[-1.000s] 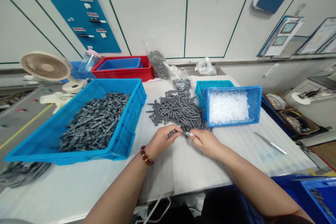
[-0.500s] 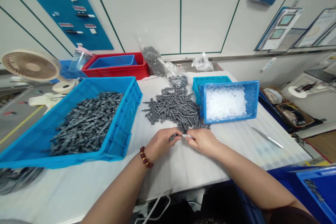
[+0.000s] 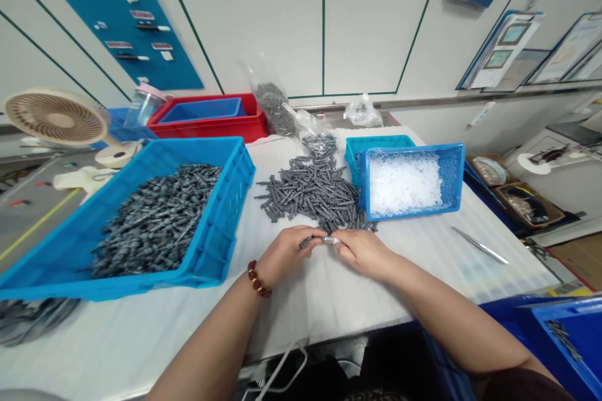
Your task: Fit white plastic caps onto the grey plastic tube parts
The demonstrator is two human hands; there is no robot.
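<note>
Centrally, between the near edge of the worktop (image 3: 324, 307) and a loose pile of dark grey parts (image 3: 310, 191), the two hands meet. The left hand (image 3: 288, 252), with a beaded bracelet (image 3: 258, 282) at its wrist, has its grip closed on a grey part (image 3: 306, 242), pinched between thumb and fingers. The right hand (image 3: 364, 254) has its grip closed around a pale, shiny piece (image 3: 330, 240) that points at the grey part; whether one sits inside the other is too small to tell. Toward the left end of the worktop stands a large blue bin (image 3: 226, 225) heaped with similar dark parts. Nearer the far right corner, a smaller blue tray (image 3: 451, 178) of white pieces (image 3: 404, 182) tilts against a teal bin (image 3: 380, 141). A slim metal tool (image 3: 480, 245) lies near the right edge, and a clear bag (image 3: 320, 141) of dark bits rests by the far edge, just behind the pile.
</note>
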